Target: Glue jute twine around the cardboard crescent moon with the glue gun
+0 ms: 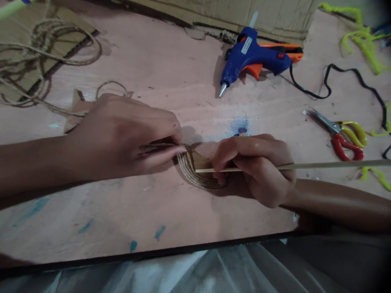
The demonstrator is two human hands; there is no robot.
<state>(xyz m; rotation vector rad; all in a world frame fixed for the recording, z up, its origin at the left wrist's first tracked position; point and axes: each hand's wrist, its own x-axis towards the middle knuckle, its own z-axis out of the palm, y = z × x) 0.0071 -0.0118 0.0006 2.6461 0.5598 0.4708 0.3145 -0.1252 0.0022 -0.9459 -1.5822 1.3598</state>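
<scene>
My left hand (134,134) pinches the left edge of a small cardboard piece (203,160) between thumb and fingers. Rows of brown twine (192,173) curve along its lower left rim. In my right hand (259,167) a thin wooden stick (330,165) is gripped like a pen, its pale tip over the cardboard beside the twine. The fingers of that hand also rest by the right side of the piece and hide part of it. From behind my left hand a strand of twine runs to a loose coil (51,49) at upper left.
Beyond my hands lies a blue and orange glue gun (253,57), nozzle toward me, with a black cord (357,71). Scissors (342,134) with red and yellow handles are at right. Lime-green yarn (366,44) and cardboard sheets (259,16) are farther back. The table edge (152,252) runs in front.
</scene>
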